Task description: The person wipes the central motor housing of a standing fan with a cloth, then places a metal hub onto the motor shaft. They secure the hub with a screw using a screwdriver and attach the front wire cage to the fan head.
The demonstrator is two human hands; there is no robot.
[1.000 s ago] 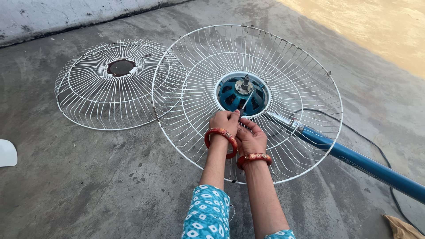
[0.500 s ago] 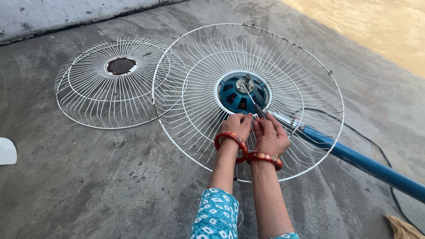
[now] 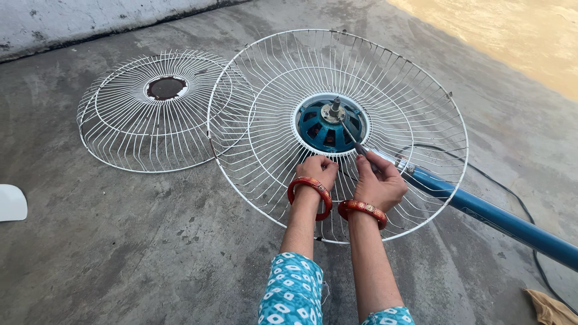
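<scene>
White plastic at nine o'clock, a rounded piece (image 3: pixel 12 203) cut off by the frame edge, too little showing to say what it is. Next over, at ten o'clock, the detached white wire fan guard (image 3: pixel 158 112) lies on the grey concrete floor (image 3: pixel 120 253), a dark round hub at its middle; its right rim slips under or over the larger guard, hard to tell which. Centre frame, the rear wire guard (image 3: pixel 337 129) sits around the blue fan motor (image 3: pixel 330 124) with its metal shaft sticking up. Left hand (image 3: pixel 318 171), at six o'clock from the motor, is curled closed on the guard's wires, fingers tucked out of sight. An orange-red bangle (image 3: pixel 309 195) rings that wrist. Right hand (image 3: pixel 379 183) just beside it, fingers closed round the handle of a screwdriver (image 3: pixel 352 139), the handle itself hidden in the fist, the thin shank reaching up to the motor's hub at eleven o'clock from the hand. Whether the tip sits in a screw cannot be made out. Blue stand pole (image 3: pixel 500 219) runs off toward four o'clock, cut by the frame. A black cord (image 3: pixel 512 195) loops behind it. At five o'clock, a tan cloth (image 3: pixel 551 308), only a corner showing.
</scene>
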